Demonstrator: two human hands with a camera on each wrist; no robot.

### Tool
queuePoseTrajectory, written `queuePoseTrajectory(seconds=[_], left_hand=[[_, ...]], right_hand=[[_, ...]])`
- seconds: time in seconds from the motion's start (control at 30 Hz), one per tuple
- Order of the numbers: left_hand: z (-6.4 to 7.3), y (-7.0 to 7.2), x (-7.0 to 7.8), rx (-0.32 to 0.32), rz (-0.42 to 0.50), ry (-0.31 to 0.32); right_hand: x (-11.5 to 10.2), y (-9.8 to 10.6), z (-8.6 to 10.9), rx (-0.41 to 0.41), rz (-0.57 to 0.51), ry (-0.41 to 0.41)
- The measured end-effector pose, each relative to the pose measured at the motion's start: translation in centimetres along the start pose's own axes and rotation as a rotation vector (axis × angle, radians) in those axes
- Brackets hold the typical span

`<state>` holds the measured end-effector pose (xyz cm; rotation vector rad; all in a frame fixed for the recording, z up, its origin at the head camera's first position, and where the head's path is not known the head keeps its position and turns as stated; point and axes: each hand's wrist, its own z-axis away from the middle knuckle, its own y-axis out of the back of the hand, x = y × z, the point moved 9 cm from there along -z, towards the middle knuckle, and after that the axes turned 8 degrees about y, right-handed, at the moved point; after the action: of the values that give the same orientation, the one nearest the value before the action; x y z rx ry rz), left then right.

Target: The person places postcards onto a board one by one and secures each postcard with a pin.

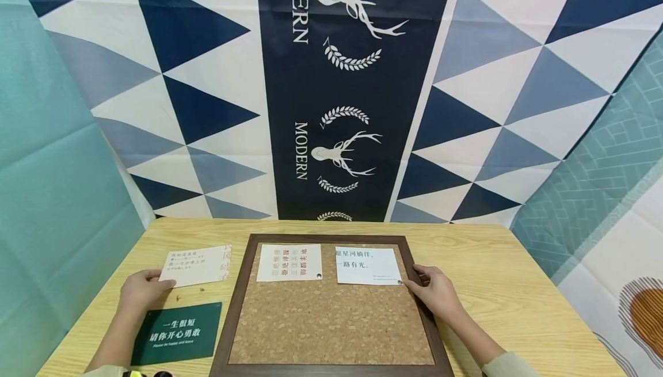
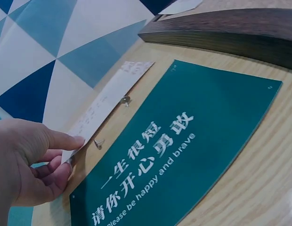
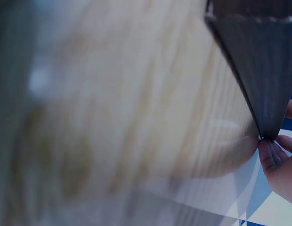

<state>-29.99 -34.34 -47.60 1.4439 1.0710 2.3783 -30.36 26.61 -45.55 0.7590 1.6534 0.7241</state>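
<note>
Far left, aqua cloth (image 1: 57,152) hangs beside the wooden table (image 1: 502,285). Left hand (image 1: 142,292) next: thumb and fingers pinch the left end of a pale card (image 1: 199,265), writing side up; whether its far end touches the wood is hard to tell. Just below the card, small metal pins (image 2: 125,100) lie loose on the tabletop. Nearer the person, a dark green card (image 1: 178,334) with white lettering lies flat, partly behind the left forearm. Centre: a corkboard (image 1: 331,325) in a brown frame (image 1: 239,302) lies on the table, well apart from the left hand. On its upper left, a red-lettered card (image 1: 288,262), pin at its lower right corner; on its upper right, a white card (image 1: 368,266) with dark writing, pin likewise at its lower right. Right hand (image 1: 435,292) at the frame's right side: thumb tip next to the white card's pin, fingers bent against the outer edge; cannot tell whether it clamps the frame. Behind everything, triangle-patterned cloth (image 1: 487,72) with a dark deer-head band.
</note>
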Motion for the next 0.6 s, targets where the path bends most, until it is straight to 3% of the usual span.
queuePoseTrajectory(seconds=[0.17, 0.6], left_hand=[[-0.51, -0.16, -0.69, -0.040, 0.058, 0.053], [-0.95, 0.63, -0.97, -0.073, 0.023, 0.056]], right_hand=[[-0.08, 0.09, -0.02, 0.000, 0.001, -0.002], [-0.08, 0.11, 0.01, -0.005, 0.002, -0.007]])
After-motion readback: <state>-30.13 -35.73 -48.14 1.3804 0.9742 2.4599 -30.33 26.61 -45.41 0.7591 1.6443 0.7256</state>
